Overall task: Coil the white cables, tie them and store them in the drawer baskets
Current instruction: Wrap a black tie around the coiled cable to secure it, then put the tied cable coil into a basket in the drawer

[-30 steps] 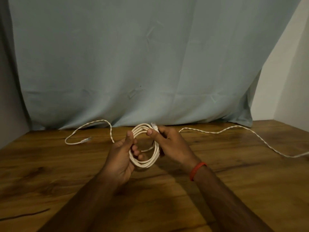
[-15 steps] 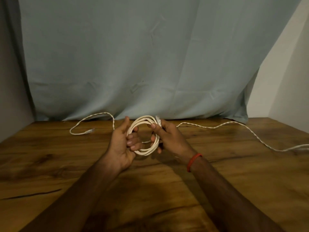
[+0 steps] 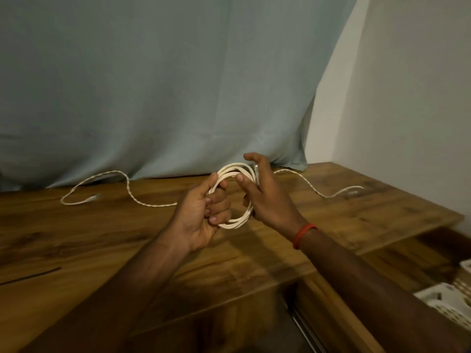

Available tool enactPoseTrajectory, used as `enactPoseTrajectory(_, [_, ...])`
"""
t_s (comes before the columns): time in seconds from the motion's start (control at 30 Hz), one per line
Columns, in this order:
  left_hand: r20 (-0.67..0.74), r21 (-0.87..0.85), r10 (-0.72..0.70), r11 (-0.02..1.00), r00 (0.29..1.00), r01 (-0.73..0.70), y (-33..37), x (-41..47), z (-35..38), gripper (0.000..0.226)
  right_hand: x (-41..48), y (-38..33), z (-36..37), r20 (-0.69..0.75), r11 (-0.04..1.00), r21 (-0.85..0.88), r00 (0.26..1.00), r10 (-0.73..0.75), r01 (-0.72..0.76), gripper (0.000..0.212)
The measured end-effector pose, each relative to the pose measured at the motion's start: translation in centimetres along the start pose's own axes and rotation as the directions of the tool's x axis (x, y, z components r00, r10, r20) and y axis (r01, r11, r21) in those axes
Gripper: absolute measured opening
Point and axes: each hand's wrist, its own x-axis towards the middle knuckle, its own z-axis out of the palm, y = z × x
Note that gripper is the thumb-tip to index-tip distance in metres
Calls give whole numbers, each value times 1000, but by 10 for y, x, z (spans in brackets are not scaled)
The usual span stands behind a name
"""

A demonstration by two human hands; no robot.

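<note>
Head view, white basket (image 3: 439, 298), contents unclear

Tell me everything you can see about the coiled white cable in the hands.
The coiled white cable is a twisted-looking cord wound in several round loops, held above the wooden table. The left hand grips its left side, fingers curled through the ring; the right hand holds its right side. No tie shows.

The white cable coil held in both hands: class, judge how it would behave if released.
Probably floppy: the strand on the table lies in loose waves. Untied, the coil may spring open once the left hand and right hand let go.
</note>
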Motion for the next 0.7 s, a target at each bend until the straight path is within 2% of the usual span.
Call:
enactPoseTrajectory(0.1, [48,-28,-19,999,999,21,-26,-3,33,25,-24,-11,-43,8,997,-46,998,-64,64,25])
enactPoseTrajectory(0.2, [37,-27,-53,998,998,54,-63,-3,64,28,-46,-12,-89,-2,997,-71,1000,-5,5,21])
enactPoseTrajectory(0.3, [-17,34,-93,995,996,93,-102,-2,89,36,-73,-6,-130,-25,975,-222,1000,9,-14,18])
enactPoseTrajectory(0.43, [-25,112,-167,979,986,169,-148,-6,123,40,-113,10,-171,-109,941,-325,992,67,-100,22])
enactPoseTrajectory(0.6, [45,101,-236,968,971,230,-197,-9,162,40,-162,30,-210,-152,836,-540,988,10,-91,40])
enactPoseTrajectory(0.7, [84,113,-285,955,955,275,-224,-10,180,40,-184,36,-232,-209,783,-610,978,-12,-121,37])
